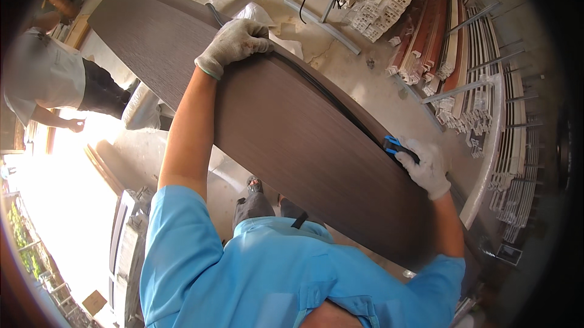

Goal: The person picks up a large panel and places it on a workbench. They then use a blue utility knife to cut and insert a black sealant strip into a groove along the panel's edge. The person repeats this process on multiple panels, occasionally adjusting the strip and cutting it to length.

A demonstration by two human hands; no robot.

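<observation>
A long dark brown wood-grain panel [292, 139] lies slantwise in front of me. A thin black strip [328, 97] runs along its far edge, with a loop of it standing up near my left hand. My left hand [234, 47], in a whitish work glove, is closed over that edge, its fingers curled on the strip; the fingertips are partly hidden. Farther right along the same edge, my gloved right hand [426, 167] grips a small blue-and-black hand tool [398, 147]. The tool's end is at the strip; whether it touches cannot be seen.
White profile bundles [389, 0] and reddish-brown ones [426, 33] lie on metal racks beyond the panel. A wrapped rail [486, 151] curves at the right. Another person [58, 79] stands at the left, near a bright opening. Wrapped frames [128, 255] lean at lower left.
</observation>
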